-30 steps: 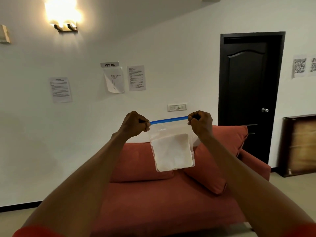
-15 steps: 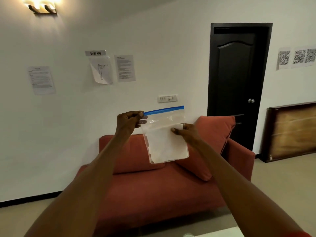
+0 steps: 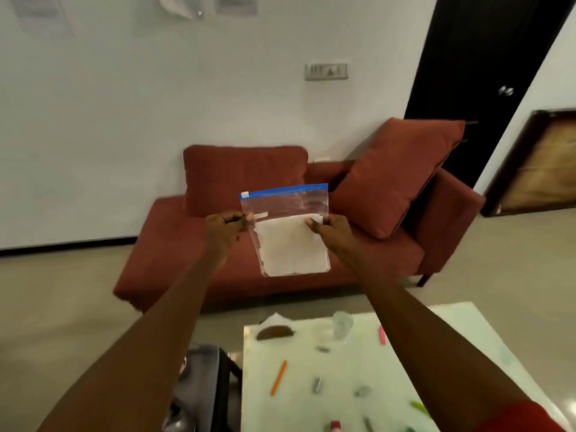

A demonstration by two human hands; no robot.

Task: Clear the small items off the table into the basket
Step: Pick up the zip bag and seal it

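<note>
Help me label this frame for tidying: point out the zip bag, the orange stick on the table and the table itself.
zip bag [image 3: 288, 241]: head view, on the white contents.
orange stick [image 3: 278, 377]: head view, mid-length.
table [image 3: 299, 410]: head view, bare top.

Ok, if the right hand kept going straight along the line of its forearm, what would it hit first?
The right hand pinches the zip bag, so that moves with it. Past the bag, the red sofa looks first in line, probably its seat or the cushion; depth is unclear.

Red sofa [image 3: 280, 244] — white wall [image 3: 124, 120]
</note>
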